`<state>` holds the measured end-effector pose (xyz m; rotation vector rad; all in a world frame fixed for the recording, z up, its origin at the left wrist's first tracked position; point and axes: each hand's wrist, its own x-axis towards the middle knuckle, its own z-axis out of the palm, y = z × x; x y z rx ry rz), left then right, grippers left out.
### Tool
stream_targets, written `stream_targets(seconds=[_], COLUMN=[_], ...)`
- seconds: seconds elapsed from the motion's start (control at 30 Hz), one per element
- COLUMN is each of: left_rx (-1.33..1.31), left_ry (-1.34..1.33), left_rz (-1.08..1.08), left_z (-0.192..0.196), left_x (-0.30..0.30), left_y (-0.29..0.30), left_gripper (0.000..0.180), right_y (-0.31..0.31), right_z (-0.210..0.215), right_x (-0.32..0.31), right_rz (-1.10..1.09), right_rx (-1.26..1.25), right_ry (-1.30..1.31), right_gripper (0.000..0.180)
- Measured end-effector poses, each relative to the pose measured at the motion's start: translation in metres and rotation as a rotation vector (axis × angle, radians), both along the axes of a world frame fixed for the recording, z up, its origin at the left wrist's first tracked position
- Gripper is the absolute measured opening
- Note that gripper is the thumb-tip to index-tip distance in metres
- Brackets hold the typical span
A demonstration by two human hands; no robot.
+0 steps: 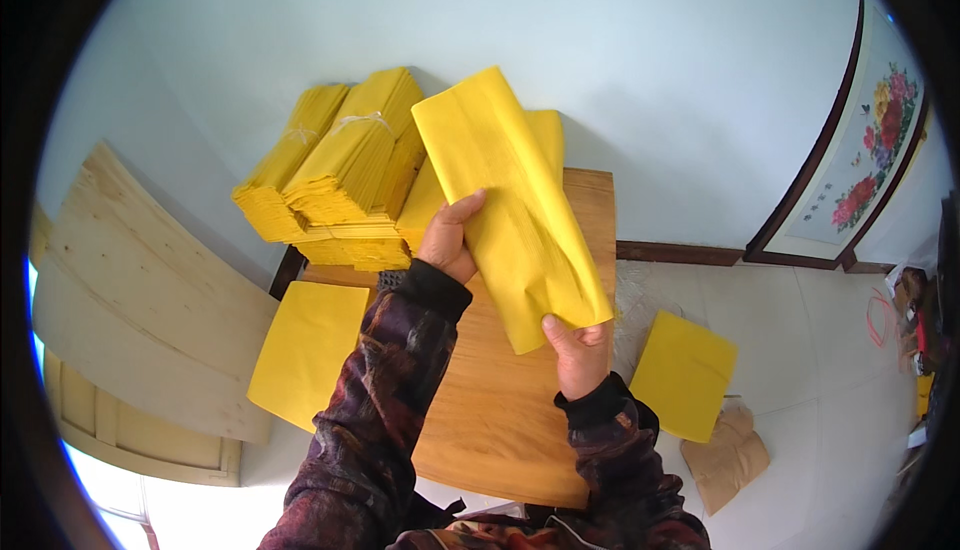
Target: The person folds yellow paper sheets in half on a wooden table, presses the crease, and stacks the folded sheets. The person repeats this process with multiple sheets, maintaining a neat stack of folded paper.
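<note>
Both my hands hold up a folded sheet of yellow paper (505,200), tilted above the wooden table (490,420). My left hand (452,237) grips its left edge with the thumb on the front face. At the lower right corner, my right hand (580,352) pinches the sheet between thumb and fingers, and the surface creases there. The fingers behind the sheet are hidden. Behind it, at the back of the table, more yellow paper (547,130) shows in part.
Tied bundles of yellow paper (345,165) are stacked at the back left. One yellow sheet (310,345) juts past the table's left side; another yellow piece (685,372) lies at the right beside crumpled brown paper (727,458). A plywood board (150,300) leans left; a framed flower picture (865,140) stands right.
</note>
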<state>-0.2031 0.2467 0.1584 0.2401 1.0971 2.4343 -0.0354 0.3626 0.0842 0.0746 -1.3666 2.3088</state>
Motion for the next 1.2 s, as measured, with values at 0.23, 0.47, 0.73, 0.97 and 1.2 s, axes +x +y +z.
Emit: stream_targets(seconds=[0.23,0.47,0.73,0.97,1.2], left_rx=[-0.061,-0.099,-0.348,-0.508,-0.567], left_ry=[-0.037,0.046,0.146,0.206,0.217], left_rz=[0.025,-0.044,-0.161,-0.221,-0.324], left_z=[-0.019,-0.014,0.023,0.020,-0.007], left_x=[0.025,0.037,-0.060,-0.131,-0.167], left_y=[-0.030,-0.029,0.003,0.045,0.053], left_gripper=[0.035,0.041,0.035,0.043,0.044], right_y=[-0.020,-0.027,-0.031,-0.016,-0.003], right_z=[-0.020,-0.010,0.011,0.010,-0.001], right_x=[0.015,-0.008,-0.080,-0.138,-0.151], right_rz=[0.089,0.035,-0.057,0.031,0.255], right_rx=[-0.095,-0.133,-0.231,-0.301,-0.235], right_ry=[-0.007,0.013,-0.060,-0.094,-0.176], right_gripper=[0.037,0.029,0.018,0.020,0.030])
